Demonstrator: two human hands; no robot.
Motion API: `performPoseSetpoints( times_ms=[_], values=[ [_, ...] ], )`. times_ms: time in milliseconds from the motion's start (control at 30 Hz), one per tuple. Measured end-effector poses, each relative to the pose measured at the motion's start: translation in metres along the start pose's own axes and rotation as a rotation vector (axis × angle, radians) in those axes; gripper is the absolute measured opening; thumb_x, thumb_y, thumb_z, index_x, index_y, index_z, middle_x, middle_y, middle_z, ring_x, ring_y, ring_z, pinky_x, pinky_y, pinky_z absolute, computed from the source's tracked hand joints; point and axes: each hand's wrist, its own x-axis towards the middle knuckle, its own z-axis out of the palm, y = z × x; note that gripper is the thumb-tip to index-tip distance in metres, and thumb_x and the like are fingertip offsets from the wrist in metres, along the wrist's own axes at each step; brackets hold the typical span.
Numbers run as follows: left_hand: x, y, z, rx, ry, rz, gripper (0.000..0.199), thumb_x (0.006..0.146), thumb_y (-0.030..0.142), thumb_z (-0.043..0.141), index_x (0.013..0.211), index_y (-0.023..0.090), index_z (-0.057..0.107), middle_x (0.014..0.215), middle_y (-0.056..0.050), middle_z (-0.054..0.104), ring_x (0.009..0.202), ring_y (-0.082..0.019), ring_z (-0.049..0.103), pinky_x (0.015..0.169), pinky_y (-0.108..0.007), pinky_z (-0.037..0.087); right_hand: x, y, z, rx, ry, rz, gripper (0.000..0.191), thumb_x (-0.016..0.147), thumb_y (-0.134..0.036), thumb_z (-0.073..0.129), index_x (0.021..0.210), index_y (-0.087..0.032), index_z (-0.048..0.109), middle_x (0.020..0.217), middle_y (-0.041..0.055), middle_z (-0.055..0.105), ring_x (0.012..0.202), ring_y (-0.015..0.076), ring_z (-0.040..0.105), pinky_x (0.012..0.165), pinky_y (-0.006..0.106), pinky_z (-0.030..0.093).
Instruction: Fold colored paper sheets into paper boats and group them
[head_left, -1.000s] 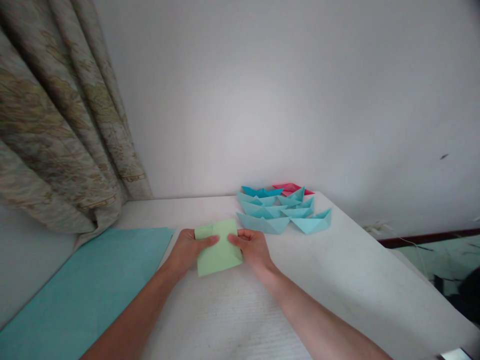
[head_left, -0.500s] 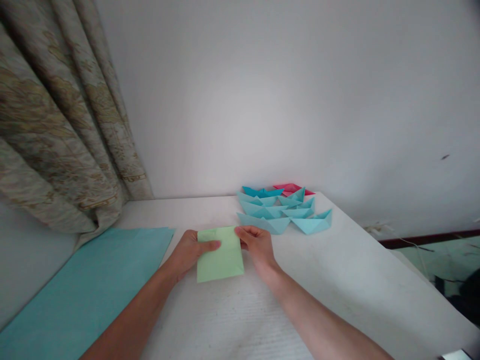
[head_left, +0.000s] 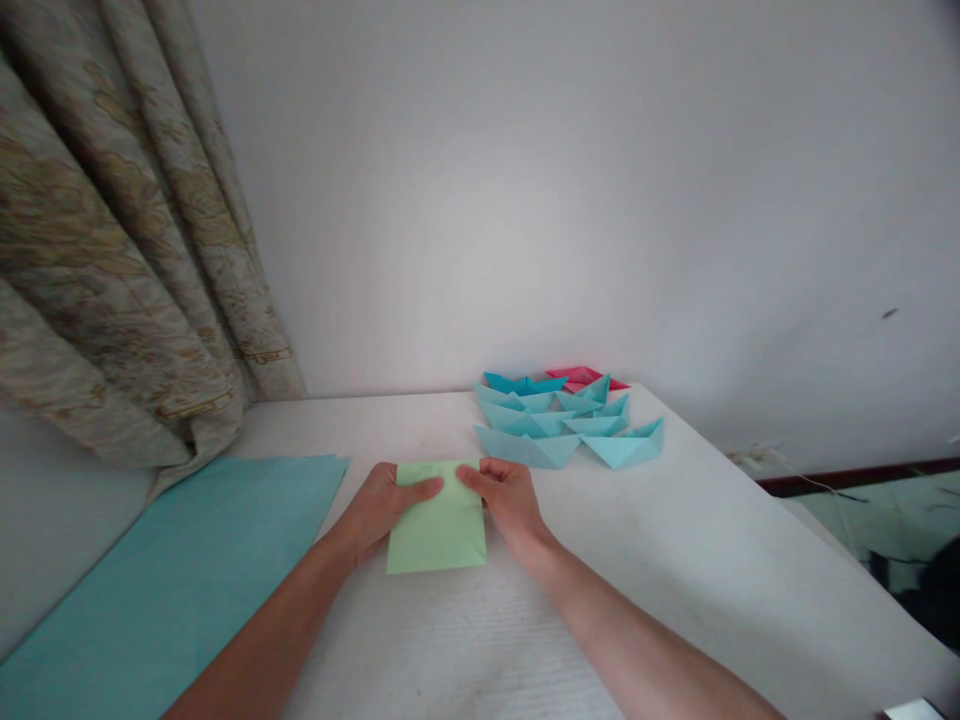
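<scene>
The light, soft folded pale green paper [head_left: 439, 530], best taken by its side edges, is held flat on the bench [head_left: 675, 570], gripped from either side by the left hand [head_left: 373, 512] and right hand [head_left: 508, 498], thumbs [head_left: 427, 488] pressed on its upper part, forearms [head_left: 270, 610] angled inward, with blue paper boats [head_left: 570, 430] beyond.

from up on the head, looking forward and down, close over the left hand [head_left: 375, 512] and the right hand [head_left: 508, 498] on a white table [head_left: 637, 570], with a white wall [head_left: 570, 200] farther off
</scene>
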Motion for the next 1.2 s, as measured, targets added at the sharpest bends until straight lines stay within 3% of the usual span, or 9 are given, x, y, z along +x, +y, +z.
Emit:
performPoseSetpoints(
  times_ms=[233, 400, 600, 733, 967, 1200],
  values=[
    [0.003, -0.005, -0.006, 0.164, -0.034, 0.055, 0.033, 0.067, 0.04, 0.073, 0.072, 0.008, 0.071, 0.069, -0.012, 0.073, 0.054, -0.019, 0.064, 0.049, -0.025, 0.046, 0.0, 0.003, 0.001, 0.027, -0.045, 0.012, 0.028, 0.053, -0.038, 0.081, 0.064, -0.014, 0.071, 0.057, 0.0032, 0.066, 0.046, 0.0135, 0.054, 0.049, 0.026, 0.04],
    [0.004, -0.006, -0.007, 0.214, -0.027, 0.067, 0.034, 0.067, 0.041, 0.073, 0.072, 0.008, 0.071, 0.068, -0.011, 0.073, 0.054, -0.019, 0.064, 0.049, -0.025, 0.045, 0.0, 0.004, 0.002, 0.011, -0.072, 0.026, 0.025, 0.049, -0.035, 0.083, 0.061, -0.015, 0.072, 0.055, 0.0021, 0.066, 0.046, 0.0141, 0.055, 0.049, 0.026, 0.041],
    [0.002, -0.003, -0.007, 0.221, 0.004, 0.07, 0.034, 0.067, 0.042, 0.072, 0.068, 0.008, 0.07, 0.064, -0.01, 0.071, 0.051, -0.018, 0.062, 0.047, -0.025, 0.043, 0.001, 0.002, 0.002, 0.0, 0.019, -0.001, 0.026, 0.055, -0.038, 0.079, 0.061, -0.013, 0.071, 0.054, 0.0033, 0.065, 0.046, 0.0138, 0.054, 0.048, 0.026, 0.041],
    [0.002, 0.0, -0.006, 0.193, 0.053, 0.062, 0.033, 0.066, 0.041, 0.072, 0.066, 0.008, 0.069, 0.061, -0.009, 0.07, 0.049, -0.017, 0.06, 0.045, -0.024, 0.042, 0.002, -0.002, 0.0, 0.043, 0.065, 0.021, 0.029, 0.056, -0.04, 0.077, 0.06, -0.013, 0.069, 0.057, 0.0053, 0.066, 0.05, 0.0159, 0.057, 0.052, 0.029, 0.046],
    [0.004, 0.001, -0.008, 0.148, 0.225, 0.086, 0.035, 0.062, 0.043, 0.074, 0.061, 0.009, 0.066, 0.052, -0.006, 0.065, 0.043, -0.015, 0.056, 0.041, -0.024, 0.04, -0.001, -0.003, 0.002, 0.067, 0.007, 0.063, 0.031, 0.052, -0.04, 0.08, 0.061, -0.012, 0.07, 0.061, 0.0071, 0.067, 0.052, 0.0163, 0.059, 0.052, 0.028, 0.047],
    [0.009, -0.001, -0.014, 0.089, 0.424, 0.188, 0.04, 0.063, 0.047, 0.074, 0.07, 0.008, 0.066, 0.065, -0.011, 0.069, 0.052, -0.02, 0.061, 0.046, -0.027, 0.045, -0.002, 0.0, 0.003, 0.018, -0.068, 0.087, 0.027, 0.052, -0.039, 0.079, 0.058, -0.015, 0.069, 0.057, 0.0042, 0.067, 0.049, 0.0149, 0.059, 0.051, 0.027, 0.048]
  ],
)
